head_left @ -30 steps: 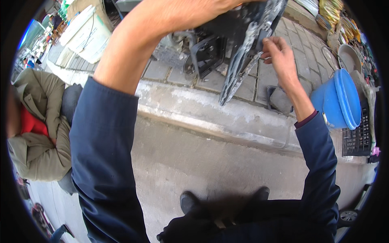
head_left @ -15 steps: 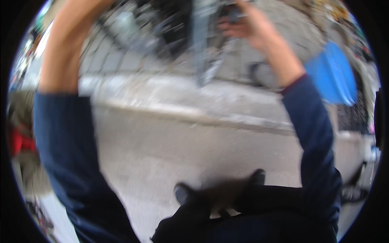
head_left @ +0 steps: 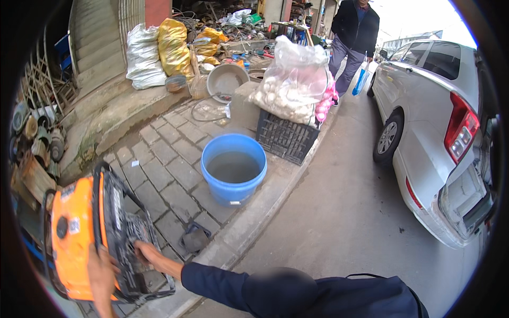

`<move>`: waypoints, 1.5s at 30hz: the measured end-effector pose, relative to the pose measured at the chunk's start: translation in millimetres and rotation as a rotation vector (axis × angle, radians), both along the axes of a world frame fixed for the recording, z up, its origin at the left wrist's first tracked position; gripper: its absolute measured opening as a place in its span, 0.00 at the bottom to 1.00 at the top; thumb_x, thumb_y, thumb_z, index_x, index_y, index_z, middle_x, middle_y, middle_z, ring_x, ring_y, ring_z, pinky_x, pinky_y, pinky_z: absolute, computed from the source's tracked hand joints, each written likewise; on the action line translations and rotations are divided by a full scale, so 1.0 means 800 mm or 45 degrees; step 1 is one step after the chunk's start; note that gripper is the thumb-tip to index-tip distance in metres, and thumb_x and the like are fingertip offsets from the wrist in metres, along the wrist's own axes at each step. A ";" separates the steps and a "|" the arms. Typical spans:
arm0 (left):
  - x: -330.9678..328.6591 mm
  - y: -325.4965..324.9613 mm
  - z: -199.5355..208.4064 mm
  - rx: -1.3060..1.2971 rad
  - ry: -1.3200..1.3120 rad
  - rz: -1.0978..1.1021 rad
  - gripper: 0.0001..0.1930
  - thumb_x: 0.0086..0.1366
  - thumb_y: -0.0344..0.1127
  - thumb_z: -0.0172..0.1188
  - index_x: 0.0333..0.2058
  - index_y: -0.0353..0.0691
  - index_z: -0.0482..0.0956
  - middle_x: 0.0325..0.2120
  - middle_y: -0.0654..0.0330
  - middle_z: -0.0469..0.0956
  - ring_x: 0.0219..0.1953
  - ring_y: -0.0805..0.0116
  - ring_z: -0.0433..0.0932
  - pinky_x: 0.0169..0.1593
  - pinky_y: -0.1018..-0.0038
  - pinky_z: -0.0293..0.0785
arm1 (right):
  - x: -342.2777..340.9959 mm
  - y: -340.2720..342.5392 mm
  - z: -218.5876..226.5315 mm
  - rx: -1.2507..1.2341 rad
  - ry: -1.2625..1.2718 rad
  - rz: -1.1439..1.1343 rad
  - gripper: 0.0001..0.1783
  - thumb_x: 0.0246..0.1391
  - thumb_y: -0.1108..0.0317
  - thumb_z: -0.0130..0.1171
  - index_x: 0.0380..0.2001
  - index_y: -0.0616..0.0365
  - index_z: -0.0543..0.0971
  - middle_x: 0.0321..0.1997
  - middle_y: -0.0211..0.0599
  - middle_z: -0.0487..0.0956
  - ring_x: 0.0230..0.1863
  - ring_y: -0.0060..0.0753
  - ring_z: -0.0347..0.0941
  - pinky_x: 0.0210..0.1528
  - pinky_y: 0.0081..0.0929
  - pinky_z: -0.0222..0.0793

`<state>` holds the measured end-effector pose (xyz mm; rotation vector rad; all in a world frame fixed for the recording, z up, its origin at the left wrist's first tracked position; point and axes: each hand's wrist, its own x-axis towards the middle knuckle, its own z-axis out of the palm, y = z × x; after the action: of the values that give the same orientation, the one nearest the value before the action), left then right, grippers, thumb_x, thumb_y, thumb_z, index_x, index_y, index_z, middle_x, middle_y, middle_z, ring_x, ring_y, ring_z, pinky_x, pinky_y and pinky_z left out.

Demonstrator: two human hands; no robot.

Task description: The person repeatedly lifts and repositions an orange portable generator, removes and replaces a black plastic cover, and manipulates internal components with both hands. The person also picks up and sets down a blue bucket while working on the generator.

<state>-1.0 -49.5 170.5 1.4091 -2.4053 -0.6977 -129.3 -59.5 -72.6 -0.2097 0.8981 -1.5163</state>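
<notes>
An orange portable generator (head_left: 74, 228) in a black tubular frame stands on the paving at the left. My left hand (head_left: 102, 273) rests against the edge of its orange tank, fingers extended toward the black frame bar. From the right, my right hand (head_left: 151, 256) reaches into the dark engine side. Its fingers are curled there, and what they hold is hidden. A small dark part (head_left: 195, 238) lies on the paving just beyond my right forearm. Farther off, a blue bucket (head_left: 233, 188) holds murky liquid.
A black crate (head_left: 286, 139) with a bag of garlic-like bulbs (head_left: 289, 95) stands at the kerb (head_left: 265, 206). Filled sacks (head_left: 175, 47) and a grey basin (head_left: 225, 82) are farther back. A silver car (head_left: 424, 95) stands on the road; a person (head_left: 352, 37) is beside it.
The view has swung right, bringing the bucket from the right side to the middle and the car into view. My right hand, formerly apart from the left with a dark object, is now at the engine.
</notes>
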 end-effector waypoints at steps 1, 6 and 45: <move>-0.006 -0.003 0.003 0.300 0.104 0.092 0.27 0.78 0.53 0.45 0.48 0.31 0.79 0.33 0.49 0.82 0.37 0.54 0.82 0.43 0.59 0.76 | -0.002 0.001 0.003 0.039 -0.083 0.058 0.18 0.62 0.53 0.50 0.22 0.50 0.72 0.16 0.24 0.65 0.15 0.22 0.58 0.18 0.27 0.49; -0.046 0.019 0.041 0.096 0.071 0.056 0.26 0.73 0.45 0.51 0.61 0.30 0.73 0.52 0.36 0.79 0.55 0.38 0.78 0.59 0.54 0.72 | 0.009 0.016 0.032 0.302 -0.251 -0.068 0.18 0.63 0.52 0.52 0.22 0.49 0.72 0.16 0.24 0.63 0.17 0.24 0.60 0.19 0.28 0.56; -0.056 -0.002 -0.012 -0.160 -0.251 0.332 0.35 0.73 0.58 0.51 0.33 0.23 0.82 0.31 0.30 0.81 0.37 0.32 0.82 0.42 0.46 0.76 | 0.103 0.654 0.404 0.638 0.220 -0.301 0.20 0.71 0.56 0.48 0.27 0.57 0.75 0.29 0.29 0.74 0.33 0.23 0.67 0.37 0.27 0.62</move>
<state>-45.8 -51.2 161.0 1.7657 -2.2959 -0.3531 -46.8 463.5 250.9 0.1384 1.4502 -1.4493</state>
